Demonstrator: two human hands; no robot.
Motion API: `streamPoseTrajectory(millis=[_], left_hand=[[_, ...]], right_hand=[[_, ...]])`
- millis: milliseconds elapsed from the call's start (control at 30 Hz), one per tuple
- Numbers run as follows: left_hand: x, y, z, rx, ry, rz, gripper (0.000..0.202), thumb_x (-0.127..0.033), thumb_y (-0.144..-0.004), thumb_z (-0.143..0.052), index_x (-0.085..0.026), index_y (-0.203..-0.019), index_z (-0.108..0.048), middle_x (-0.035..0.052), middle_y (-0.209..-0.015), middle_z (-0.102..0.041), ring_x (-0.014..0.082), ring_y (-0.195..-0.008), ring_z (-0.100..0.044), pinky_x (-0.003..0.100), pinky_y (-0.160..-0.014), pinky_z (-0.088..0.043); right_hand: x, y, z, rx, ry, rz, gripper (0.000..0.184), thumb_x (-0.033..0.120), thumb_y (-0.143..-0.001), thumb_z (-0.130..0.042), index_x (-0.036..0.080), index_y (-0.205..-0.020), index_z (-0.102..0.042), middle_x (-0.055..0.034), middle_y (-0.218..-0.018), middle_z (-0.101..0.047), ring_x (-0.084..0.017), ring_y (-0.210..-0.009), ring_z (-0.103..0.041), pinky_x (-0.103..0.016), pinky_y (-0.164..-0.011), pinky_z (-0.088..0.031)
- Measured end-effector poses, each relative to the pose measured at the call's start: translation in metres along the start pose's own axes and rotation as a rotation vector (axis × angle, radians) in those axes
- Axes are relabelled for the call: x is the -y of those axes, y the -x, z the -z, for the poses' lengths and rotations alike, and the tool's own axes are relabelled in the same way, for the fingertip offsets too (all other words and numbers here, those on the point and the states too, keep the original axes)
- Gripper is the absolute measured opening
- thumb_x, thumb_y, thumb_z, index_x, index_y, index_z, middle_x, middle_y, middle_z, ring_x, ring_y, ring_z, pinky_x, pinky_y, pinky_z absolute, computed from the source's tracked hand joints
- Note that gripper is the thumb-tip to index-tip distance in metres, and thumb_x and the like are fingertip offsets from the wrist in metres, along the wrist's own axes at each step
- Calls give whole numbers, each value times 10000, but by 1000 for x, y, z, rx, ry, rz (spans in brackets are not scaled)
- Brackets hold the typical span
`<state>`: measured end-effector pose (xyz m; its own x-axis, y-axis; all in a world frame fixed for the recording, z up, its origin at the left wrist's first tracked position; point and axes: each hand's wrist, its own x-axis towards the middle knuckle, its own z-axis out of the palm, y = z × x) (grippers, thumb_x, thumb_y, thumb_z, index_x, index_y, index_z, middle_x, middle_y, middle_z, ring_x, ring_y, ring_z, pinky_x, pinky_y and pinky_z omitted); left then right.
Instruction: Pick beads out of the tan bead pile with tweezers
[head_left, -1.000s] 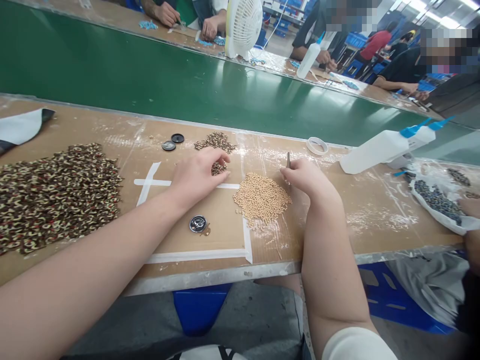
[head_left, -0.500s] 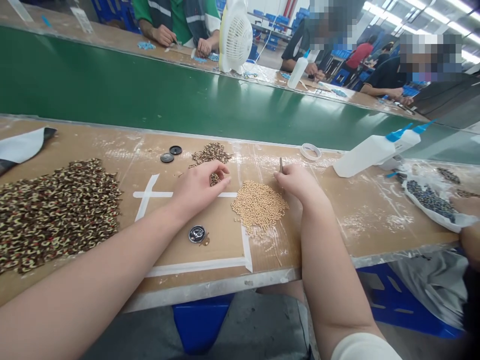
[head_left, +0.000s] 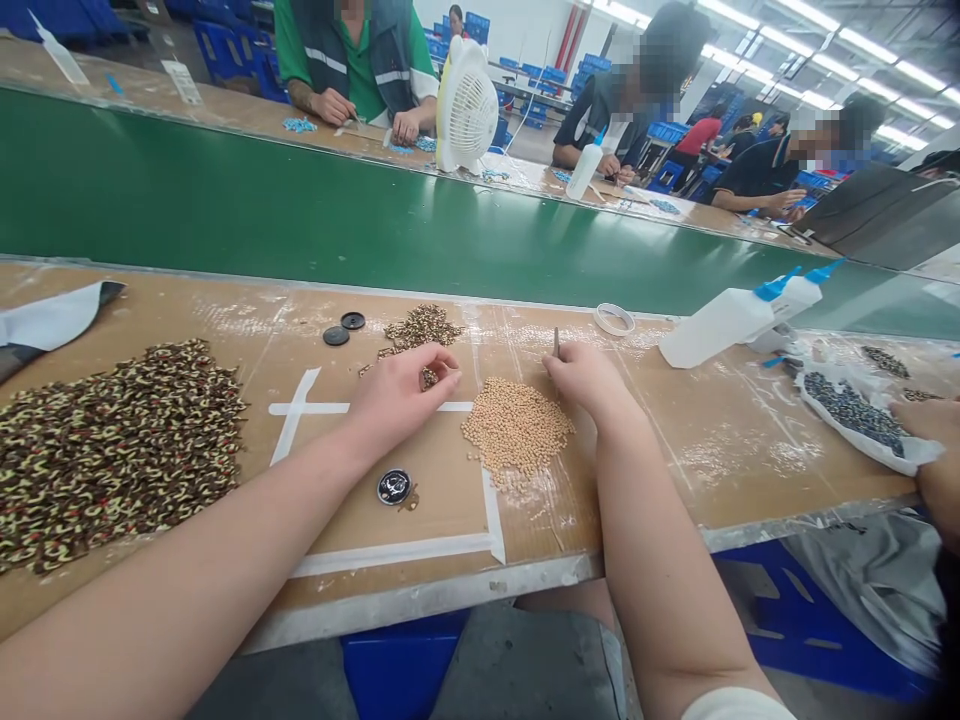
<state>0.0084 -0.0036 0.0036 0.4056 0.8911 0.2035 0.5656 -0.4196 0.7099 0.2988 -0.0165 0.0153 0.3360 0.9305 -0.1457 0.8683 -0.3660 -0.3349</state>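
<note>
My left hand [head_left: 405, 395] rests on the brown table, thumb and forefinger tips brought together in a pinch. Whatever is between them, if anything, is too small to make out. A pile of small brown patterned pieces [head_left: 424, 328] lies just beyond it, a few showing through the curl of the fingers. My right hand [head_left: 589, 380] is closed around a thin grey metal tool [head_left: 556, 342], only its upright end showing. Between my hands spreads a heap of small tan beads [head_left: 516, 425]. Nearer me is a round black dish with a shiny rim [head_left: 394, 487].
A large pile of dark patterned pieces [head_left: 120, 450] covers the left. Two black discs [head_left: 337, 336] lie behind my left hand. A tape roll [head_left: 614, 319], white squeeze bottles [head_left: 716, 325] and a bag of dark pieces [head_left: 851, 412] are rightward. Beyond the green belt [head_left: 300, 220], people work.
The view has tipped upward slightly, so the table sits lower. My left thumb and forefinger have come closer together. My right hand keeps its hold on the thin tool.
</note>
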Motion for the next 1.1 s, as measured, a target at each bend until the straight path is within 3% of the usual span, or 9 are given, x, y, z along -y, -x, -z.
streamPoseTrajectory(millis=[167, 233, 367, 433, 500, 667, 867, 1100], left_hand=[[-1, -1, -1, 6, 68, 14, 179, -404, -918, -629, -271, -1005, -712, 20, -980, -757, 137, -646, -544, 311, -619, -416], [-1, -2, -2, 23, 174, 25, 185, -402, -908, -646, -257, -994, -721, 28, -978, -754, 135, -653, -538, 311, -637, -434], [-5, -3, -5, 179, 560, 102, 256, -426, -930, -626, -192, -945, -730, 69, -975, -753, 94, -593, -494, 248, -551, -382], [-8, -1, -7, 295, 748, 195, 329, -464, -960, -582, -170, -963, -729, 92, -989, -756, 51, -486, -401, 226, -464, -272], [-9, 0, -9, 376, 890, 274, 399, -515, -975, -553, -155, -981, -725, 116, -991, -763, 29, -420, -343, 227, -425, -198], [-7, 1, -12, 460, 1110, 351, 427, -541, -964, -575, -136, -959, -711, 121, -922, -763, 15, -362, -304, 222, -382, -133], [-4, 0, -13, 472, 1199, 404, 348, -468, -965, -613, -130, -908, -673, 71, -868, -723, -9, -365, -270, 195, -378, -108], [2, 0, -15, 487, 1276, 436, 330, -465, -958, -648, -151, -882, -582, 4, -778, -622, -12, -397, -264, 149, -384, -134]], right_hand=[[0, -1, 1, -28, -3, 15, 257, 383, -914, -547, 206, -742, -620, -107, -805, -700, -234, -730, -601, -355, -637, -356], [4, 1, 0, -93, -107, 60, 282, 391, -926, -559, 203, -730, -636, -84, -741, -671, -216, -688, -583, -353, -632, -360], [26, 15, -8, -287, -727, 363, 332, 482, -952, -608, 202, -796, -689, -8, -624, -578, -147, -563, -517, -311, -561, -361], [38, 26, -15, -269, -1000, 497, 326, 489, -959, -631, 203, -819, -701, 27, -557, -523, -120, -488, -479, -292, -506, -343], [48, 34, -22, -252, -1122, 618, 311, 454, -974, -638, 202, -808, -711, 27, -546, -544, -111, -473, -494, -286, -496, -369], [55, 42, -33, -173, -1143, 771, 232, 369, -984, -655, 199, -853, -744, 2, -649, -645, -116, -538, -601, -275, -519, -454], [57, 40, -40, -134, -1049, 849, 221, 319, -999, -638, 203, -840, -740, -1, -651, -649, -115, -580, -609, -265, -543, -469], [62, 42, -41, -174, -1139, 749, 240, 362, -973, -672, 185, -829, -746, 1, -601, -661, -111, -519, -618, -244, -495, -487]])
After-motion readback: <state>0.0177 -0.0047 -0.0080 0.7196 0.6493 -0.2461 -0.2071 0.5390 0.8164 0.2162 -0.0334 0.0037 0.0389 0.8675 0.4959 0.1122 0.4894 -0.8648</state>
